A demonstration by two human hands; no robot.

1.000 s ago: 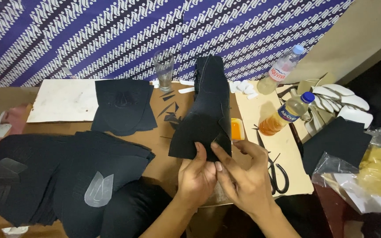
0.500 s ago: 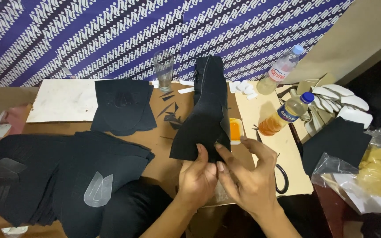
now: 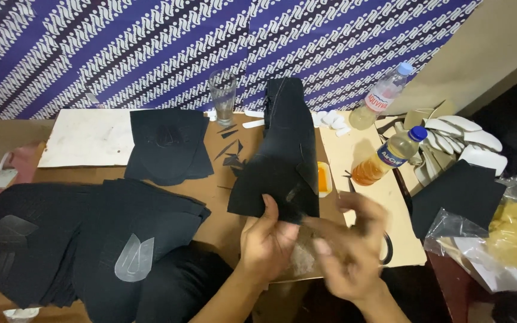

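A long black fabric piece [image 3: 282,155] stands up from the table's middle, and my left hand [image 3: 267,242] grips its lower edge with the thumb on top. Just to the right, my right hand [image 3: 348,251] is blurred with motion, fingers spread, off the fabric and holding nothing. Black scissors [image 3: 385,251] lie partly hidden behind the right hand. A small tray of orange glue [image 3: 324,178] sits right beside the fabric.
Stacks of black cut pieces [image 3: 91,239] cover the left of the table, one more pile [image 3: 169,143] farther back. A drinking glass [image 3: 222,96], two plastic bottles [image 3: 390,155] [image 3: 381,96], white shoe insoles [image 3: 468,134], a black sheet [image 3: 459,194] and plastic bags [image 3: 510,233] crowd the back and right.
My right hand has let go of the fabric's lower edge and pulled back to the right, now blurred. The left hand keeps its grip.
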